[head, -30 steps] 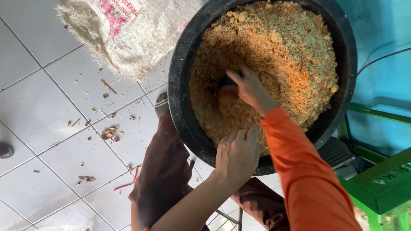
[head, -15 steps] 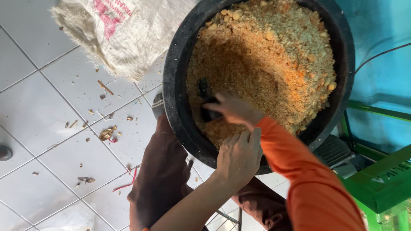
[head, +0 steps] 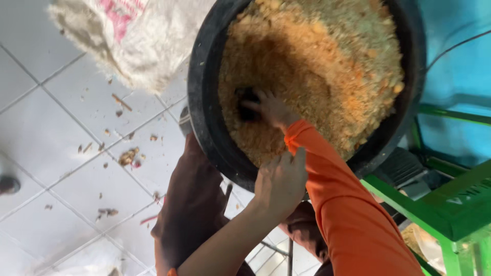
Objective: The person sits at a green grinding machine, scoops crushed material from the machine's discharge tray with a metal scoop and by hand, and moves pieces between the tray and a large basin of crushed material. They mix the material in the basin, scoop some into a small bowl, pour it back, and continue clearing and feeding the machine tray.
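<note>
A large round black plastic tub [head: 202, 110], tilted with its mouth facing the camera, holds coarse orange-brown crumbly meal [head: 327, 66]. The right hand [head: 268, 108] digs into the meal, fingers curled around a scoop of it. The left hand [head: 281, 181] clasps the tub's near rim. A white woven sack [head: 128, 36] lies on the white tiled floor [head: 56, 153] beside it.

soft, even daylight fills the frame, with no hard shadows on the pale floor tiles [head: 56, 148]. the white sack [head: 128, 41] at 11 o'clock is smeared by motion blur. the black tub [head: 204, 102] holds deep shade by its near wall; the blue wall [head: 460, 76] at 3 o'clock looks washed and slightly soft.
</note>
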